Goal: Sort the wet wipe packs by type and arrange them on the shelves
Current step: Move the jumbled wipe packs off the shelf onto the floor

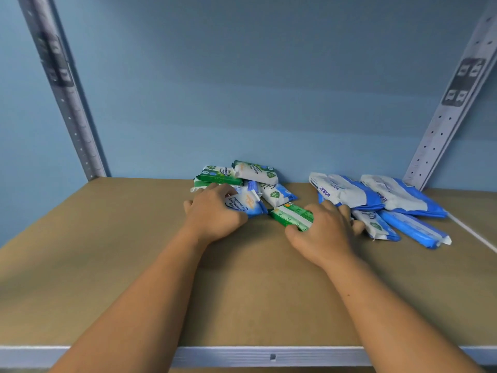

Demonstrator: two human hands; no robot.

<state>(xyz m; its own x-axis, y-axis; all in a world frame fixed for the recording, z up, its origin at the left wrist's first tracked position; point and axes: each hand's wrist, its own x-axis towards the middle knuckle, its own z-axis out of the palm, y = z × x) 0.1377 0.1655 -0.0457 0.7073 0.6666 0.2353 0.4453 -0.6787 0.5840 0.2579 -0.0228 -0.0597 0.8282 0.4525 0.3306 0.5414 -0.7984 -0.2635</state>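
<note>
Two curled grips: left hand (215, 212) round blue pack (247, 204), right hand (324, 232) round green pack (291, 214).

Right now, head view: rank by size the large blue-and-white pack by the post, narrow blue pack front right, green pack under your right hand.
1. large blue-and-white pack
2. narrow blue pack
3. green pack, partly covered by right hand

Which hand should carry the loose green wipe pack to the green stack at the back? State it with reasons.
Right. The right hand already grips the green rectangular plastic wipe pack; the left hand is busy holding a blue-and-white plastic pack.
</note>
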